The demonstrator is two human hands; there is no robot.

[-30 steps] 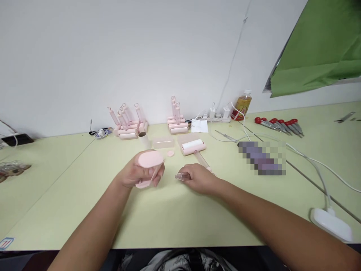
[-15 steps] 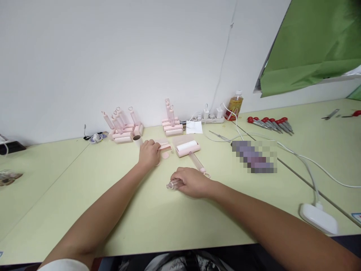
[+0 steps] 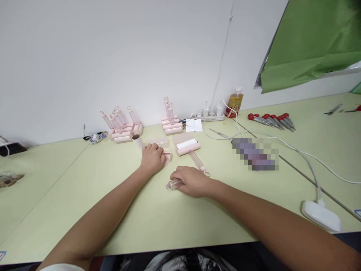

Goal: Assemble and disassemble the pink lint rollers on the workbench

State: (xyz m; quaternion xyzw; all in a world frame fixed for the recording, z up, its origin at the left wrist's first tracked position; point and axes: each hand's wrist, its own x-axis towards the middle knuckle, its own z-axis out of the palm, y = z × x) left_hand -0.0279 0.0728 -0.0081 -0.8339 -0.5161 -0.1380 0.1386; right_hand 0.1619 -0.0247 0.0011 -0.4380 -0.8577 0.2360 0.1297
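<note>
My left hand (image 3: 152, 158) is closed over a pink lint roller cover (image 3: 168, 158), most of it hidden under my fingers. In my right hand (image 3: 191, 181) is a clear pinkish lint roller handle (image 3: 173, 184), lying low over the table with its narrow end pointing left. Between and beyond my hands lies a pink lint roller (image 3: 187, 147) with a white roll, its handle angled toward me. A white paper roll (image 3: 137, 141) stands upright just behind my left hand. Flat translucent pink pieces (image 3: 158, 142) lie behind my hands.
Several assembled lint rollers (image 3: 123, 131) stand at the back left, and another group (image 3: 172, 124) stands near the wall. A power strip (image 3: 212, 117), a bottle (image 3: 234, 102), scissors (image 3: 218, 133) and red-handled screwdrivers (image 3: 271, 121) lie further right. White cables cross the right side to a white adapter (image 3: 320, 215).
My left hand has shifted slightly right and toward me, bringing the pink cover nearer. The flat translucent piece behind it is now uncovered. My right hand stays with the handle.
</note>
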